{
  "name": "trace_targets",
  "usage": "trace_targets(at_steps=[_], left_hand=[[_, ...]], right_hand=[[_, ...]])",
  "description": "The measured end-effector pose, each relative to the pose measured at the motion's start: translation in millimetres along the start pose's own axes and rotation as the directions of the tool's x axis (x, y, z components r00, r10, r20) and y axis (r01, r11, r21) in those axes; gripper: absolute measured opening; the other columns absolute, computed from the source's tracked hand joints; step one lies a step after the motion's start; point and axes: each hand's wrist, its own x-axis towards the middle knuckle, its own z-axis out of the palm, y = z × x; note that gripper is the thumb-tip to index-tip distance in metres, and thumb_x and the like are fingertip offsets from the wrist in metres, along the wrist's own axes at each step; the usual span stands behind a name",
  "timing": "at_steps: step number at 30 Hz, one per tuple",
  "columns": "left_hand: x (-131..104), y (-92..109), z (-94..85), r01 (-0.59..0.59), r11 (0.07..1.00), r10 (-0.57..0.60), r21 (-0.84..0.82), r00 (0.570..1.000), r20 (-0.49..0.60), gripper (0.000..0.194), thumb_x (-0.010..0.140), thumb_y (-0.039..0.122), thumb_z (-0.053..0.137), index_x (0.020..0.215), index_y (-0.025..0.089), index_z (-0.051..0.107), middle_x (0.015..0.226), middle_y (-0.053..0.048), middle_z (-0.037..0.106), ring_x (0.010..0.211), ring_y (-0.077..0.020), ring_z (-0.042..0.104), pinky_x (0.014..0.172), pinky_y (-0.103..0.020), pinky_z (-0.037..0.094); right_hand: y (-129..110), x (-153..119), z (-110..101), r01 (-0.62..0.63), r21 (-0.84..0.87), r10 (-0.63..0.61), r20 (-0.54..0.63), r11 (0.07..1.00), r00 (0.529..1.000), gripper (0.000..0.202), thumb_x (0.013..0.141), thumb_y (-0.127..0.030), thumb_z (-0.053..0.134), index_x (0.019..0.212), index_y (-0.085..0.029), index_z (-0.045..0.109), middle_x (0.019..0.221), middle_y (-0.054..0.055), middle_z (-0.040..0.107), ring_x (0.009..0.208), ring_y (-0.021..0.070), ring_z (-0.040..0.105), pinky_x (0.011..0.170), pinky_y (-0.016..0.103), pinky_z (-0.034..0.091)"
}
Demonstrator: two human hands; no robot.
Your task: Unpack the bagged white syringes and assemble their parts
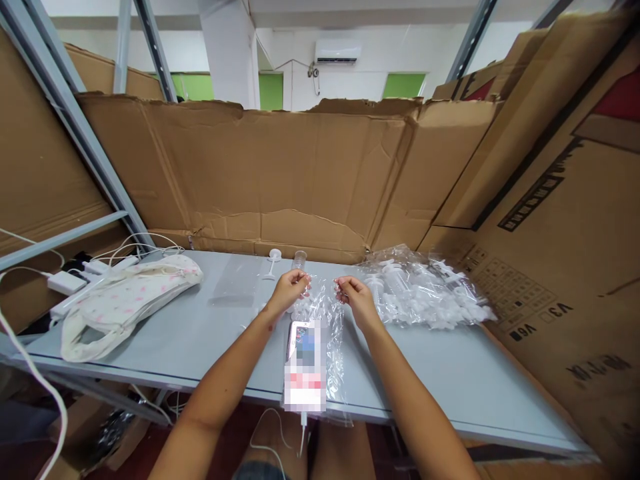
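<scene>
A clear plastic bag (334, 347) hangs down over the grey table in front of me, its upper part stretched between my hands. My left hand (293, 290) pinches the bag near its top left side. Opposite it, the fingers of my right hand (357, 299) are closed on the top right side. Just behind my left hand stands a clear ribbed plastic tube (300, 260). A white plunger-like part (271, 265) lies left of the tube. Below my hands, a phone (303, 367) rests partly over the bag, its screen blurred out.
At right lies a large clear bag of white plastic parts (420, 293). Flat clear sheets or bags (235, 280) lie left of centre. A white fabric pouch (135, 300) and a power strip (75, 297) with cables sit at far left. Cardboard walls (290, 173) enclose the table (450, 367).
</scene>
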Motion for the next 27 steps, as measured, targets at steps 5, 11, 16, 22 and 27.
trace_targets(at_steps=[5,11,16,22,27], left_hand=[[3.6,-2.0,-4.0,-0.102,0.993,0.107,0.062,0.989,-0.103,0.018,0.075,0.033,0.057,0.069,0.017,0.056,0.062,0.001,0.058,0.052,-0.0092,0.053,0.051,-0.021,0.04],[7.8,-5.2,-8.6,-0.132,0.982,0.151,0.138,0.978,-0.142,0.016,0.075,0.031,0.057,0.072,0.015,0.061,0.06,0.001,0.057,0.051,-0.0086,0.051,0.051,-0.02,0.04],[11.1,-11.0,-10.8,-0.161,0.983,0.173,0.087,0.974,-0.148,0.021,0.075,0.035,0.057,0.076,0.015,0.062,0.062,0.002,0.057,0.048,-0.0077,0.052,0.046,-0.019,0.038],[12.2,-11.0,-13.6,-0.183,0.983,0.184,0.02,0.964,-0.19,0.024,0.077,0.038,0.057,0.082,0.015,0.062,0.064,0.001,0.058,0.048,-0.0068,0.053,0.047,-0.019,0.039],[7.8,-1.6,-15.2,-0.213,0.977,0.214,0.029,0.957,-0.196,0.026,0.076,0.041,0.06,0.079,0.016,0.062,0.062,0.002,0.056,0.051,-0.0073,0.052,0.05,-0.019,0.041]], right_hand=[[1.4,0.6,-1.5,0.079,-0.058,-0.078,0.004,0.995,0.997,0.027,0.067,-0.046,0.068,0.069,-0.019,0.065,0.055,-0.002,0.052,0.047,0.0101,0.041,0.047,0.026,0.03],[0.8,2.6,-6.4,0.121,-0.111,-0.117,0.038,0.986,0.992,0.026,0.069,-0.044,0.067,0.072,-0.018,0.067,0.056,0.0,0.057,0.05,0.0118,0.045,0.05,0.027,0.034],[2.6,5.1,-10.8,0.092,-0.083,-0.083,0.104,0.992,0.991,0.033,0.069,-0.046,0.067,0.087,-0.019,0.068,0.062,0.0,0.061,0.051,0.0111,0.046,0.051,0.027,0.037],[4.1,4.7,-8.4,0.04,-0.131,-0.015,0.188,0.991,0.982,0.032,0.065,-0.05,0.068,0.075,-0.019,0.065,0.058,0.0,0.06,0.049,0.0115,0.046,0.05,0.027,0.036],[-0.3,2.6,-5.4,0.096,-0.142,-0.076,0.139,0.985,0.987,0.031,0.064,-0.049,0.07,0.068,-0.019,0.064,0.054,-0.001,0.057,0.048,0.0113,0.043,0.048,0.026,0.034]])
